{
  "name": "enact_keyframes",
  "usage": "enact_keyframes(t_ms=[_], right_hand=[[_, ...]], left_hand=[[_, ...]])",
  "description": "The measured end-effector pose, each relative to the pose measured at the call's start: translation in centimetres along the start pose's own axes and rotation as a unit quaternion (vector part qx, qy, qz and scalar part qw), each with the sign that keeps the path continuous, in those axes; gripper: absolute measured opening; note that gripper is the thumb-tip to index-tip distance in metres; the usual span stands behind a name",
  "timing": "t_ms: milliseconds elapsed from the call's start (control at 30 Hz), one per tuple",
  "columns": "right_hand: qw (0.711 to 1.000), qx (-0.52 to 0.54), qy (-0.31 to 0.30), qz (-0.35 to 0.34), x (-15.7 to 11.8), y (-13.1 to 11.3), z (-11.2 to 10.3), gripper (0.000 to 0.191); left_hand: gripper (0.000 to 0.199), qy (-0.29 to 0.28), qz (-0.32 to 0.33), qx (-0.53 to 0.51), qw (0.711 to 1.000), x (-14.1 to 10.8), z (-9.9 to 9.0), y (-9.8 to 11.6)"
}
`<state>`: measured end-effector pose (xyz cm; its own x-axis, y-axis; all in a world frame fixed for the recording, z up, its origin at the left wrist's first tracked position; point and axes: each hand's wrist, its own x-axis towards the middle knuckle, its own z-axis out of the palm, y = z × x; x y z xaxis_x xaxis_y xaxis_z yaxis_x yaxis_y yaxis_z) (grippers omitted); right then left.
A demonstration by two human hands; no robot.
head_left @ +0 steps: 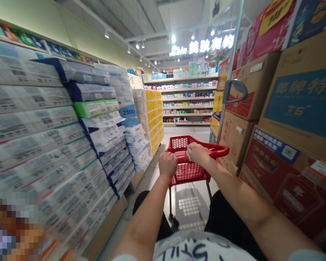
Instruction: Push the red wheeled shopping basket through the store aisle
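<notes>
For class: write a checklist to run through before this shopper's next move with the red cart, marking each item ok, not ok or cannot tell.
Left hand on red cart handle: ok.
Right hand on the handle: ok.
White item under the right hand held firmly: cannot tell.
Cart caster on tiled floor: ok.
Handle's right end apart from cardboard cartons: cannot tell.

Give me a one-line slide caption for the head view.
Left hand and right hand grip a red shopping trolley's handle in a store aisle.
</notes>
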<state>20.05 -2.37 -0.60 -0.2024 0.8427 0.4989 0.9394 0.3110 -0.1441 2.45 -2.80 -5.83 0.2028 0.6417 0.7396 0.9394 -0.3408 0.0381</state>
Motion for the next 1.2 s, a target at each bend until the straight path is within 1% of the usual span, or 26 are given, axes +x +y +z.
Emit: enact_keyframes(t_ms=[67,167,267,333,367,433,533,633,733,867,967,1033,1167,1200], right_hand=[[1.0,-0.018,-0.002,-0.013,0.2,-0.4,0.2,0.019],[0.999,-0.022,0.004,-0.041,0.1,-1.7,0.8,0.02],[0.996,-0.015,-0.004,-0.087,-0.1,-2.8,1.4,0.019],[0.993,-0.018,-0.014,-0.12,-0.2,-3.0,1.6,0.018],[0.992,-0.017,-0.013,-0.126,-0.2,-3.0,1.6,0.018],[0.993,-0.006,-0.008,-0.116,-0.1,-2.8,1.4,0.02],[0.997,0.013,-0.008,-0.077,0.2,-2.7,1.1,0.021],[0.999,0.005,-0.019,-0.035,0.3,-3.0,0.9,0.021],[1.0,0.003,-0.012,-0.018,0.1,-3.0,0.7,0.02],[1.0,0.013,0.004,0.017,-0.2,-1.5,0.3,0.023],[0.999,0.006,0.016,0.044,-0.3,-0.6,0.3,0.024],[0.999,0.004,0.028,0.025,-0.5,-0.9,0.7,0.023],[0.994,0.027,0.04,-0.095,-1.3,-2.5,1.6,0.023],[0.992,0.035,0.039,-0.114,-1.5,-2.7,1.7,0.022]], left_hand=[[0.032,0.001,-0.002,-0.004,1.0,0.0,0.1,0.2],[0.033,0.004,0.001,-0.01,1.0,0.0,0.2,0.2],[0.035,0.01,0.0,-0.012,1.0,-0.1,0.1,0.1],[0.035,0.01,0.0,-0.013,1.0,-0.1,0.0,0.0],[0.035,0.009,0.001,-0.012,1.0,-0.1,0.0,-0.1],[0.033,0.007,0.006,-0.011,1.0,-0.1,0.0,-0.2],[0.032,0.006,0.006,-0.007,1.0,-0.1,0.1,-0.2],[0.033,0.006,0.003,-0.007,1.0,-0.1,0.2,-0.1],[0.034,0.003,0.004,-0.013,1.0,-0.1,0.1,-0.2],[0.034,0.004,0.009,-0.013,1.0,0.0,-0.1,-0.2],[0.033,0.011,-0.001,-0.018,1.0,0.0,-0.1,0.0],[0.033,0.014,-0.007,-0.019,1.0,0.0,0.0,0.2],[0.033,0.008,-0.008,-0.019,1.0,-0.1,0.2,0.2],[0.033,0.005,-0.005,-0.02,1.0,-0.1,0.3,0.0]])
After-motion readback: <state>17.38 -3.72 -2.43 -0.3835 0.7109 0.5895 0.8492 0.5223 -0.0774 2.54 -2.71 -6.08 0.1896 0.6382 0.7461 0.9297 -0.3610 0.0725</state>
